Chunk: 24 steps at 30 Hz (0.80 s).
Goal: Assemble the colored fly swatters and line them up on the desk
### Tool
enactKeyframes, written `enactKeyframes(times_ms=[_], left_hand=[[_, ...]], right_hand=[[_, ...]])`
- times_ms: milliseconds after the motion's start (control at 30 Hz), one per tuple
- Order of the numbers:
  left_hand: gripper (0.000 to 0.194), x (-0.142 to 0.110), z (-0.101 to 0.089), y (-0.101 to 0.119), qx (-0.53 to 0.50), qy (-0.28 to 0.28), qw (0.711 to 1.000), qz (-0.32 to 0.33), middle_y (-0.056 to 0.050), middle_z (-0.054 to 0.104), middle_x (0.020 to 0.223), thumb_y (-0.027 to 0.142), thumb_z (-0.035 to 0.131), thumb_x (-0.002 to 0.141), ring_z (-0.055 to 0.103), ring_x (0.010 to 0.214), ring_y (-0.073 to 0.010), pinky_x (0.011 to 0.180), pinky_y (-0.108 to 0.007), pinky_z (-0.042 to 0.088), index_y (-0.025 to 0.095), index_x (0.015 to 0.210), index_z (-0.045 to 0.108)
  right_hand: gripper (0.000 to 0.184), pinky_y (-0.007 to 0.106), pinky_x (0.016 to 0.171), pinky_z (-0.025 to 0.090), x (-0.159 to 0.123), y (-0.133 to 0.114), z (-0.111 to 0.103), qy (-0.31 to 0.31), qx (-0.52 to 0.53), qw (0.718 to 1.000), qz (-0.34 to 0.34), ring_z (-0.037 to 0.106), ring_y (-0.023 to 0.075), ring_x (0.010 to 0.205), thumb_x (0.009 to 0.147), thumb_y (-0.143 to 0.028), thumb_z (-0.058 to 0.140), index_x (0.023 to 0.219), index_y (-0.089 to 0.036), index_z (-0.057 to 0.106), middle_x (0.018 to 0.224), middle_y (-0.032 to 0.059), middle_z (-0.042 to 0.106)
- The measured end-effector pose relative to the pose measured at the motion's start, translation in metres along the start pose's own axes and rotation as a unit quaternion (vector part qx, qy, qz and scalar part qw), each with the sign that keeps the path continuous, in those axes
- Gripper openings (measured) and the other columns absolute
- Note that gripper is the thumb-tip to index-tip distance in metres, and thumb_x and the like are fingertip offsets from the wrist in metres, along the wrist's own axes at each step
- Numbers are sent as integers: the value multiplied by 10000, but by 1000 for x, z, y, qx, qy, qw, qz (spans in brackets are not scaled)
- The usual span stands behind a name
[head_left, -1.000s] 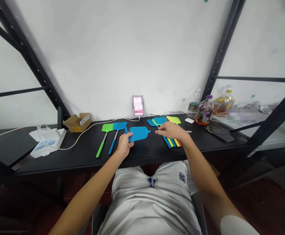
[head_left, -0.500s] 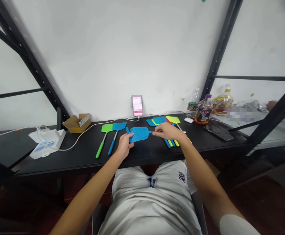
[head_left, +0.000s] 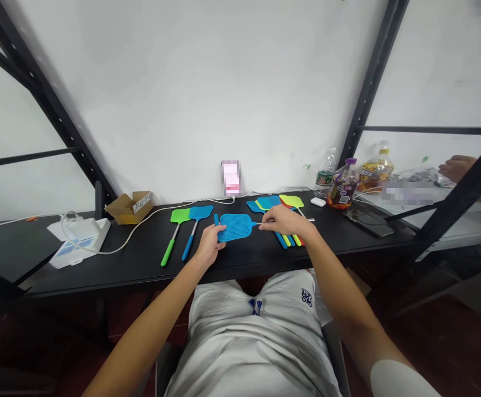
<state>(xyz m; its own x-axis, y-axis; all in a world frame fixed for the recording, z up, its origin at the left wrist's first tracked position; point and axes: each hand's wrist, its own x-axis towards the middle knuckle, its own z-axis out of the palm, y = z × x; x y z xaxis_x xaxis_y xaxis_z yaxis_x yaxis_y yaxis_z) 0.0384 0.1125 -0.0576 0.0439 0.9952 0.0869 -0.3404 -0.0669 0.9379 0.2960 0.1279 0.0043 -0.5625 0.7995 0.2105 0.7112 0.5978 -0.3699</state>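
Note:
A blue mesh swatter head (head_left: 236, 226) lies flat on the black table (head_left: 240, 259), its neck pointing right. My left hand (head_left: 209, 244) pinches its left edge. My right hand (head_left: 285, 220) is closed on a thin metal rod (head_left: 306, 220) whose tip meets the head's neck. A short blue handle piece (head_left: 216, 219) lies just left of the head. A finished green swatter (head_left: 173, 234) and a blue swatter (head_left: 193, 230) lie to the left. A fanned pile of coloured swatters (head_left: 279, 207) sits under and behind my right hand.
A small cardboard box (head_left: 130, 206) and a white box with a cable (head_left: 79, 240) stand at the left. A phone (head_left: 231, 178) leans on the wall. Bottles (head_left: 342, 187), an earbud case (head_left: 319, 202) and a dark phone (head_left: 366, 223) are at the right. Another person's hand (head_left: 457, 167) shows far right.
My right hand moved left from the swatter pile with the metal rod and brought its tip to the blue head's neck. My left hand stayed on the head.

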Motion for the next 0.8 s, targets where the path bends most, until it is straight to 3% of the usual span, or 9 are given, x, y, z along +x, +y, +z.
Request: enactKeyframes(times_ms=[800], left_hand=[[324,0,-1,-3,31,-13,999,-4,97,340,477,271,748,693,268,335,-34,364,-190,151,203,653,434]], right_hand=[[322,297,577,246,4,-4,7,2,0,1000,7,398,127,580,836,-443,679,682,-164,720,572,6,530]])
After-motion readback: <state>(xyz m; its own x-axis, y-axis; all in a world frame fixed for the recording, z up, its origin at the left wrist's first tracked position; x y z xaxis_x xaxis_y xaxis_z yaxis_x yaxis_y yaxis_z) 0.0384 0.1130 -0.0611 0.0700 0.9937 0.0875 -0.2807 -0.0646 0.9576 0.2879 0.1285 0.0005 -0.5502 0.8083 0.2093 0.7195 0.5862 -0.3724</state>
